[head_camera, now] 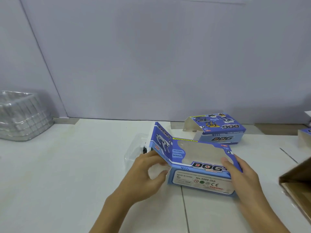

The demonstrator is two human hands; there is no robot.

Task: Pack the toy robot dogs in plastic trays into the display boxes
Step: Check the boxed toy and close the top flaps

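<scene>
A blue "DOG" display box [198, 165] with a clear window lies on the white table [67, 165] in front of me. Its left end flap [161, 140] stands open. My left hand [148, 172] grips the box's open left end, fingers curled at the opening. My right hand [239, 174] holds the right end, thumb on the window's edge. A clear plastic tray [134, 148] with a white toy robot dog [146, 145] lies just left of the open end, partly hidden behind the flap.
A second blue display box [218, 130] with an open flap sits farther back on the right. A stack of clear plastic trays [23, 118] stands at far left. A brown carton [297, 182] is at the right edge, another box end [304, 137] above it.
</scene>
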